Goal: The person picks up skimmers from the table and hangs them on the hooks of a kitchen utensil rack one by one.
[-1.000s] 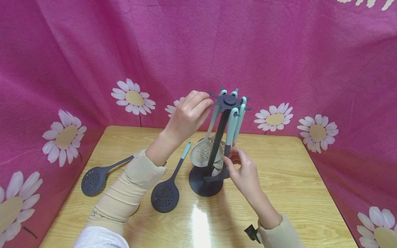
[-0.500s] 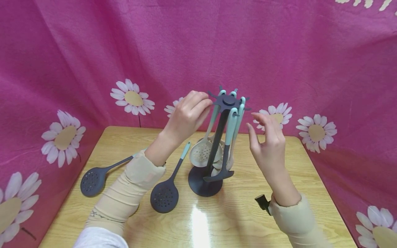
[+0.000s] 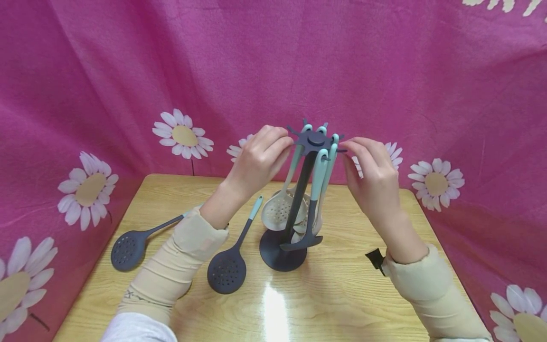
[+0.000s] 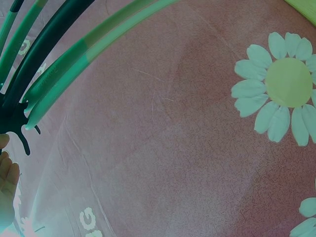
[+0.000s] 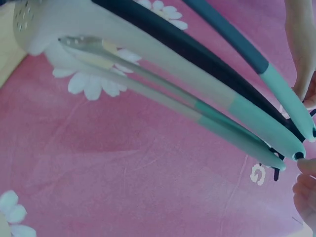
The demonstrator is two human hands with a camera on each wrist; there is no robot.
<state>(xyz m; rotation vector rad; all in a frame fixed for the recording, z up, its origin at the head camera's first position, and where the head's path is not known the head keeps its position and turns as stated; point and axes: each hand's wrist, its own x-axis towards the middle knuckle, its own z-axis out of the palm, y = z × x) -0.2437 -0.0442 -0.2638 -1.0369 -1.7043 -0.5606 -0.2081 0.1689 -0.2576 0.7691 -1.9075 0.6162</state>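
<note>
A dark utensil stand [image 3: 295, 204] rises from a round base, with a ring of hooks around its top. My left hand [image 3: 262, 154] pinches a hook on the left side of that top. On the opposite side, the fingertips of my right hand [image 3: 376, 178] pinch another hook. Several mint-handled utensils hang between the hands, among them a pale skimmer [image 3: 278, 211] and a dark-headed turner [image 3: 315, 199] at the front. The right wrist view shows pale utensils [image 5: 173, 64] hanging by their handle loops, right beside the thumb. Most of the left hand lies outside the left wrist view.
Two dark skimmers with mint handles lie on the wooden table [image 3: 342, 294]: one skimmer [image 3: 227, 270] left of the base, another skimmer [image 3: 129, 249] farther left, its handle end behind my left arm. A pink curtain [image 3: 239, 61] with daisies surrounds the table at the back and sides.
My right hand has let go of the hanging turner, moved up and right, and come in to the hook at the stand's right. My left hand has stayed in place.
</note>
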